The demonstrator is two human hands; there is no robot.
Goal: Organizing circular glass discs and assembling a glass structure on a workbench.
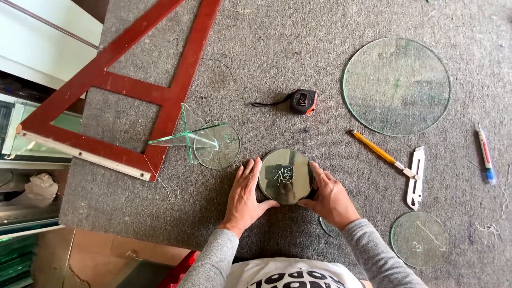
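On the grey tabletop (330, 64), my left hand (244, 194) and right hand (330, 200) grip a round mirror disc (285, 176); glass offcuts (205, 140) left, glass cutter (380, 153) right, both clear.

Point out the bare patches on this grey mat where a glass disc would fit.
Bare mat lies between the red wooden frame, tape measure and large glass disc. Another patch lies below the frame, left of the left hand. It is crowded to the right hand side: yellow cutter, white tool, small disc.
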